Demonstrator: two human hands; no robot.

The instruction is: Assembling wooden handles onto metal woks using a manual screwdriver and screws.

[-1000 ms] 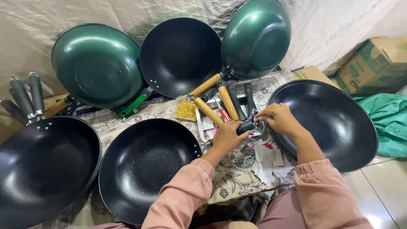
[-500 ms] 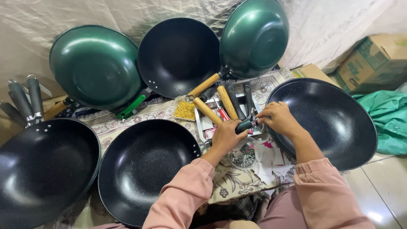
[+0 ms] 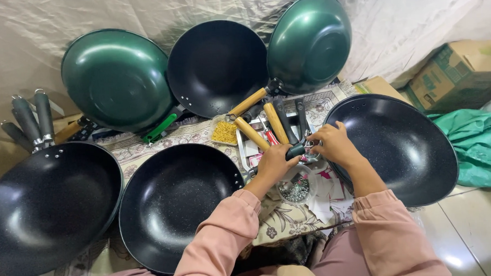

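The person sits on the floor in pink sleeves, both hands meeting just past the knees. The left hand (image 3: 272,164) has its fingers wrapped around a short dark handle (image 3: 296,150), and the right hand (image 3: 333,145) pinches its fingers together at the handle's metal end, at the rim of the black wok (image 3: 403,149) lying at three o'clock. Directly beneath the hands sits a small round dish of screws (image 3: 296,188) on the patterned cloth (image 3: 281,224). At nine o'clock lie two more black woks, one close (image 3: 171,206) and one at the far left (image 3: 41,210). Just beyond the hands, at twelve o'clock, wooden handles (image 3: 251,133) rest in a tray. Farther back, two green woks (image 3: 118,77) (image 3: 310,40) and a black one (image 3: 216,65) lean against the draped sheet; a cardboard box (image 3: 461,73) stands at two o'clock.
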